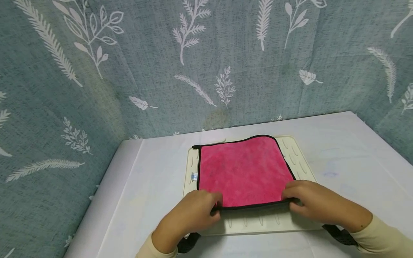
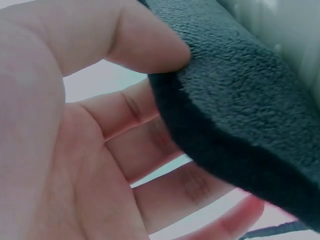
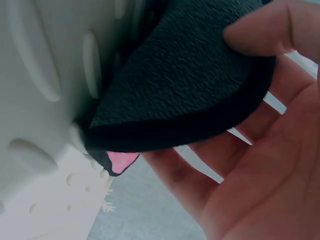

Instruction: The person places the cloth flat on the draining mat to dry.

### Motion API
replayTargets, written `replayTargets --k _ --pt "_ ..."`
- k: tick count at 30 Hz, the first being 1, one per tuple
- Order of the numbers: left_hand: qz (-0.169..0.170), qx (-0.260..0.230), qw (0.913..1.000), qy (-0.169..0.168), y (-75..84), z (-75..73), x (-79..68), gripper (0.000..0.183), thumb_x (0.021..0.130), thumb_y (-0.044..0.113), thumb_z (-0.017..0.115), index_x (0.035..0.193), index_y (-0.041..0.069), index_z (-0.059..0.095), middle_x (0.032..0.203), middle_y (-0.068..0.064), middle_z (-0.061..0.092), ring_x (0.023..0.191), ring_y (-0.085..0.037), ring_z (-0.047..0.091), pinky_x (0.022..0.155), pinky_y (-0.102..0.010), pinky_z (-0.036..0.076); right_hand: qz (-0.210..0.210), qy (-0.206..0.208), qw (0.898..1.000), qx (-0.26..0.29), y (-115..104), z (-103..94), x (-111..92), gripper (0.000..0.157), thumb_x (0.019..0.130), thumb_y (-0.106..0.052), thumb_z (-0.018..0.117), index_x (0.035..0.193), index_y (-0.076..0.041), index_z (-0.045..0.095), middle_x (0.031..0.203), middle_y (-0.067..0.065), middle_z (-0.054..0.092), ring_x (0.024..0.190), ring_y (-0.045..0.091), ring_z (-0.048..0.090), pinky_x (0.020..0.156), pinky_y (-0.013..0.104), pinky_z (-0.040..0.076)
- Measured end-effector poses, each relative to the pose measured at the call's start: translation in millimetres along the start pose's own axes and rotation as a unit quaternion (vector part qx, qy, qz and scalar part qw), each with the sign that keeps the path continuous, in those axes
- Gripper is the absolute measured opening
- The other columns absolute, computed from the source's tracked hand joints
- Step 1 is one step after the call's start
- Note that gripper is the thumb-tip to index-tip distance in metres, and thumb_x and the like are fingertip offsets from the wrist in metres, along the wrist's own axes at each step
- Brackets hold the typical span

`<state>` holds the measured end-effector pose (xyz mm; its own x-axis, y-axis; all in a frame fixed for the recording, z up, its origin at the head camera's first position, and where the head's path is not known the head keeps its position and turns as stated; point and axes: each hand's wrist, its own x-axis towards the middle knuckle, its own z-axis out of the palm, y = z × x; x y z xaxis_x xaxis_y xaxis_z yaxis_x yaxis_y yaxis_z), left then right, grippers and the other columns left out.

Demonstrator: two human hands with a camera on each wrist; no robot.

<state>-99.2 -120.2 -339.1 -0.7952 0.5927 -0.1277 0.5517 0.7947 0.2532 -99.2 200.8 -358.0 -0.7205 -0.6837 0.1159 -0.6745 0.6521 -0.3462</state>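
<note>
A pink cloth [image 1: 245, 172] with black edging and a dark grey underside [image 2: 240, 75] lies over a cream ridged tray [image 1: 258, 224]. At its near left corner my left hand [image 1: 196, 209] pinches the edge between thumb and fingers. My right hand [image 1: 314, 200] pinches the near right corner the same way, thumb on the dark underside [image 3: 180, 75] and fingers on the pink face. The near edge is lifted off the tray, while the far edge rests toward the tray's back. A small white and blue tag [image 1: 194, 176] sticks out at the cloth's left side.
The tray stands on a table with a white cover [image 1: 155, 179]. Behind and to the left hangs a grey-green curtain [image 1: 155, 71] with white leaf prints. Dark straps [image 1: 340, 234] show at both wrists.
</note>
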Motion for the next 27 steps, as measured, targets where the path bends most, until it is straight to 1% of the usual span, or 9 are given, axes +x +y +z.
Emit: replayTargets --k 5,8,12,16,20,23,25,27 --pt "0.001 0.013 0.9999 -0.003 0.9 2.9 1.8 0.008 0.073 0.019 0.066 0.077 0.024 0.061 0.063 0.017 0.054 0.056 0.001 0.047 0.057 -0.022 0.042 0.005 -0.021 1.0 0.009 2 2.0 0 0.021 0.076 -0.006 0.06 0.086 -0.024 0.065 0.079 -0.021 0.052 0.074 -0.005 0.047 0.064 0.023 0.046" --pt "0.006 0.021 0.9998 -0.001 1.5 4.1 3.0 0.008 0.073 0.018 0.066 0.077 0.024 0.062 0.061 0.017 0.054 0.055 0.0 0.046 0.057 -0.022 0.042 0.012 -0.033 0.999 0.017 2 2.7 0 0.021 0.077 -0.007 0.06 0.087 -0.024 0.066 0.08 -0.021 0.054 0.076 -0.005 0.049 0.066 0.024 0.047" --pt "0.015 0.019 0.9997 -0.005 2.1 5.6 3.1 0.007 0.072 0.018 0.066 0.076 0.023 0.063 0.061 0.017 0.053 0.055 0.0 0.045 0.055 -0.021 0.041 0.016 -0.049 0.998 0.023 3 4.6 0 0.019 0.078 -0.009 0.06 0.086 -0.024 0.067 0.081 -0.019 0.056 0.077 -0.004 0.051 0.068 0.026 0.048" --pt "0.022 0.012 0.9996 -0.01 2.4 7.4 2.4 0.005 0.072 0.02 0.066 0.074 0.023 0.062 0.061 0.017 0.052 0.054 0.0 0.044 0.053 -0.02 0.038 0.016 -0.05 0.998 0.024 4 7.3 0 0.019 0.077 -0.009 0.061 0.081 -0.027 0.065 0.078 -0.02 0.053 0.074 -0.005 0.048 0.066 0.025 0.047" --pt "0.022 0.003 0.9996 -0.018 3.0 9.4 2.6 0.007 0.075 0.024 0.066 0.07 0.025 0.061 0.058 0.018 0.049 0.053 0.0 0.042 0.05 -0.019 0.035 0.013 -0.044 0.998 0.037 3 9.6 0 0.021 0.076 -0.01 0.061 0.073 -0.031 0.06 0.072 -0.022 0.047 0.067 -0.005 0.043 0.061 0.019 0.041" --pt "0.021 -0.001 0.9996 -0.018 3.9 11.5 3.3 0.015 0.078 0.03 0.065 0.064 0.027 0.058 0.054 0.018 0.046 0.052 0.0 0.04 0.047 -0.019 0.033 0.009 -0.038 0.998 0.043 1 10.7 0 0.021 0.08 -0.02 0.064 0.068 -0.034 0.055 0.067 -0.022 0.043 0.063 -0.005 0.041 0.057 0.015 0.037" --pt "0.019 -0.003 0.9997 -0.016 4.5 12.6 3.4 0.024 0.079 0.034 0.064 0.058 0.027 0.054 0.05 0.017 0.042 0.05 -0.001 0.037 0.045 -0.019 0.031 0.012 -0.034 0.998 0.045 0 11.1 -1 0.022 0.083 -0.031 0.064 0.065 -0.035 0.052 0.064 -0.021 0.042 0.061 -0.004 0.04 0.055 0.015 0.036" --pt "0.014 -0.009 0.9997 -0.016 5.2 13.9 3.0 0.03 0.08 0.038 0.063 0.054 0.027 0.052 0.047 0.017 0.04 0.048 -0.001 0.036 0.044 -0.019 0.03 0.023 -0.041 0.998 0.052 0 11.5 -1 0.026 0.085 -0.041 0.061 0.062 -0.035 0.051 0.062 -0.021 0.041 0.06 -0.004 0.04 0.054 0.014 0.035"
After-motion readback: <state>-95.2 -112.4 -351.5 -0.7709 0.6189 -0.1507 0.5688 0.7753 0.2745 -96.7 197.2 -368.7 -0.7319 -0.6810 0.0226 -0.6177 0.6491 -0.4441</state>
